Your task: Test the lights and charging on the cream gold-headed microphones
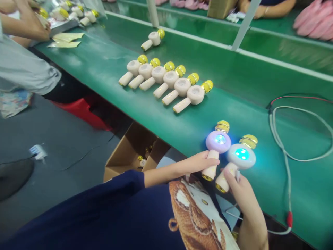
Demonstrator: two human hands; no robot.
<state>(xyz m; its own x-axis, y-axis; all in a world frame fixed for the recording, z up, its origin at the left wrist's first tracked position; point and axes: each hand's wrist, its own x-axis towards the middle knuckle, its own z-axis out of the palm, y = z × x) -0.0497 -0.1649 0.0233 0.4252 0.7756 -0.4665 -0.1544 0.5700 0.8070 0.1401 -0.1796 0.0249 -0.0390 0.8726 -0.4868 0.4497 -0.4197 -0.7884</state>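
Note:
My left hand (201,161) is closed on the handle of a pale microphone (218,141) with a gold head, its round middle lit blue-violet. Beside it, my right hand (240,187) grips a second microphone (241,156), which glows cyan. Something small and whitish shows at the right fingers, too blurred to name. Both microphones are held side by side over the near edge of the green table, their gold heads pointing away from me. Farther up the table lies a row of several like microphones (170,79), unlit.
One more microphone (154,39) lies behind the row. A looped cable (279,139) rests at the right. Below the table edge stands an open cardboard box (122,156) with microphones inside. A co-worker's arm (28,29) is at the upper left; white posts (246,26) rise at the back.

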